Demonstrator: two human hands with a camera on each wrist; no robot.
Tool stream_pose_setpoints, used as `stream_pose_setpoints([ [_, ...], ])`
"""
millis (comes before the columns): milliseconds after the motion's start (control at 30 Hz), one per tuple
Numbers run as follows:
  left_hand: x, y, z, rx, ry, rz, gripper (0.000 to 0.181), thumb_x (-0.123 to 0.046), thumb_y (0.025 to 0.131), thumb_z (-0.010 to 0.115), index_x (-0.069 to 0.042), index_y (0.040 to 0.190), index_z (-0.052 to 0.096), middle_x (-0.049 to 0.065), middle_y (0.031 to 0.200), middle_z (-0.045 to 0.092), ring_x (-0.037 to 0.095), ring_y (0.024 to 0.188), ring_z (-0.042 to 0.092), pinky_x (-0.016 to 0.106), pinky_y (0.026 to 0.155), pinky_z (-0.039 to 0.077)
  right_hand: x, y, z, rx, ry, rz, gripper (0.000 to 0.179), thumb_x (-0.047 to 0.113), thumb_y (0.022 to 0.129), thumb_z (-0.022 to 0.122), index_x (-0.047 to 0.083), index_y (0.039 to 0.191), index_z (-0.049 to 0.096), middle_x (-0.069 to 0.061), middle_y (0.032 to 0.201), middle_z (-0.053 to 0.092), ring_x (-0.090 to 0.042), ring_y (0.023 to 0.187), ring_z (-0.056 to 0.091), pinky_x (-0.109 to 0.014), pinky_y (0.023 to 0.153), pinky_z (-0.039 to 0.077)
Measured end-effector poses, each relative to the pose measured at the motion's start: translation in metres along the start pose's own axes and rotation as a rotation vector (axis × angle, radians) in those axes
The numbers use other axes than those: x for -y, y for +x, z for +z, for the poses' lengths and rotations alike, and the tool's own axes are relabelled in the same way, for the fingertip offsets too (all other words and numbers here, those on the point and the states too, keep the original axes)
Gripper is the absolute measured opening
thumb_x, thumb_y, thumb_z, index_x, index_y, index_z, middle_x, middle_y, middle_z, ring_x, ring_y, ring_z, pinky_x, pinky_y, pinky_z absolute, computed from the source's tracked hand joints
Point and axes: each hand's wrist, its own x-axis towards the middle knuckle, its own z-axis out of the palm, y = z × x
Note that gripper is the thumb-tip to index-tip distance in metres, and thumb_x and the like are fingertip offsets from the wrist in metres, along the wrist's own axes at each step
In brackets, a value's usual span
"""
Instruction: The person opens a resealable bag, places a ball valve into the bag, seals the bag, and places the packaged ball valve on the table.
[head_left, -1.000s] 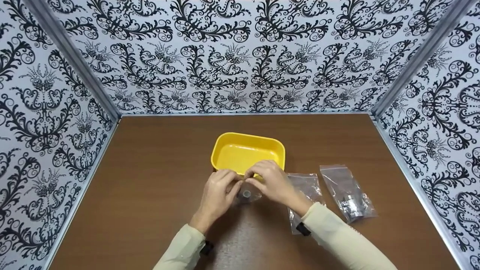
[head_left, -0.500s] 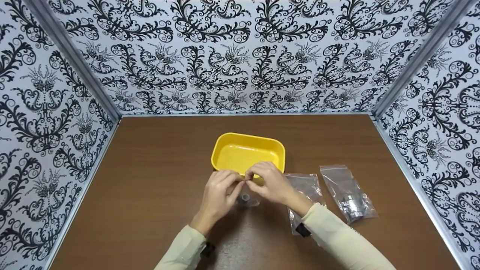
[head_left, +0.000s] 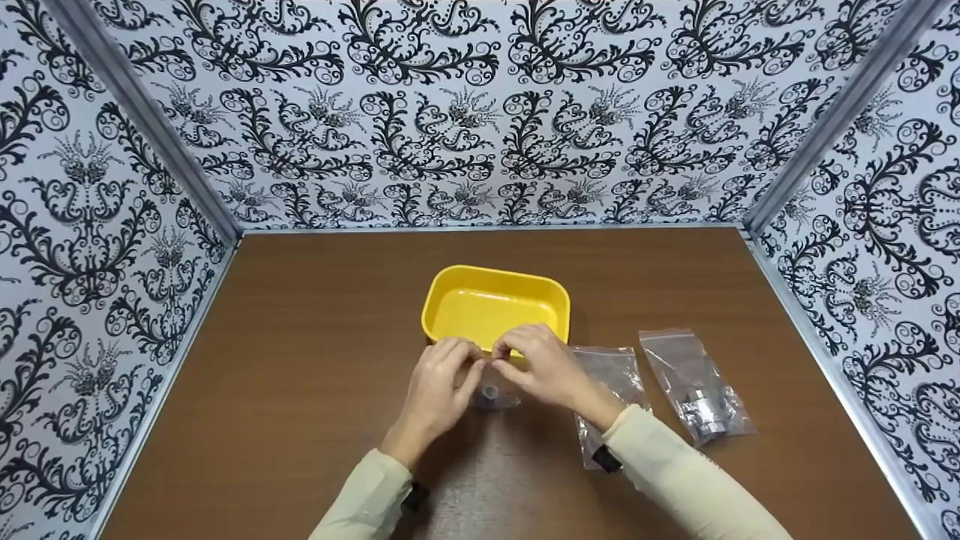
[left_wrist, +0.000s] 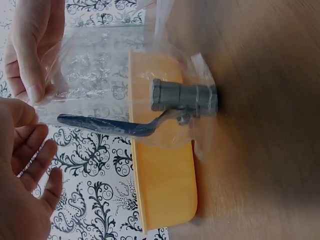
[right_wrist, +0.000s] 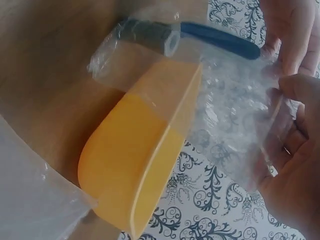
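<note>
Both hands hold the top edge of a clear zip bag [left_wrist: 92,80] in front of the yellow tray. My left hand [head_left: 439,386] pinches the edge between thumb and fingers, its other fingers spread in the left wrist view. My right hand [head_left: 544,367] pinches the same edge close beside it. Inside the bag is a ball valve with a grey metal body [left_wrist: 180,96] and a dark blue lever handle [left_wrist: 107,125]. The valve sits at the bag's lower end, low over the table; whether it touches the wood is unclear. From the head, the hands partly cover the bag.
Behind the hands stands the yellow tray [head_left: 499,277]. A flat clear zip bag [head_left: 607,367] lies partly under the right forearm. Farther right, another zip bag [head_left: 679,356] contains a shiny metal fitting [head_left: 706,412]. Patterned walls enclose the brown table [head_left: 322,300] at back and sides.
Both hands stay almost in place, fingertips still together at the bag's edge. The bag's lower part, with the valve, has shifted slightly beneath them.
</note>
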Motion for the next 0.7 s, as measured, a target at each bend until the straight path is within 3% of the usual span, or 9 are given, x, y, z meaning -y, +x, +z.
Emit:
stream_pose_setpoints([
  [167, 0.0008, 0.0001, 0.0008, 0.024, -0.003, 0.004, 0.009, -0.027, 0.094, 0.064, -0.02, 0.096, 0.069, -0.007, 0.092, 0.067, 0.013, 0.093, 0.061, 0.033, 0.082, 0.046, -0.0003, -0.001, 0.002, 0.003, -0.031, -0.005, 0.007, 0.022, 0.089, 0.07, 0.017, 0.088, 0.066, 0.006, 0.084, 0.068, -0.012, 0.083, 0.061, -0.033, 0.085, 0.045],
  [500, -0.0001, 0.0011, 0.0016, -0.017, 0.053, 0.026, 0.005, -0.024, 0.091, 0.068, -0.019, 0.091, 0.069, -0.008, 0.088, 0.067, 0.012, 0.089, 0.06, 0.031, 0.078, 0.045, -0.0038, -0.0027, -0.0033, 0.014, -0.038, -0.005, 0.009, 0.02, 0.087, 0.072, 0.015, 0.089, 0.065, 0.004, 0.084, 0.067, -0.014, 0.084, 0.061, -0.034, 0.083, 0.046],
  [700, 0.0001, 0.001, 0.0009, 0.02, 0.044, 0.013, 0.007, -0.025, 0.092, 0.066, -0.018, 0.094, 0.068, -0.007, 0.09, 0.067, 0.013, 0.091, 0.061, 0.032, 0.079, 0.046, -0.0019, -0.003, -0.0009, 0.026, -0.062, 0.015, 0.007, 0.022, 0.088, 0.069, 0.016, 0.088, 0.065, 0.005, 0.085, 0.068, -0.014, 0.084, 0.062, -0.034, 0.084, 0.046],
])
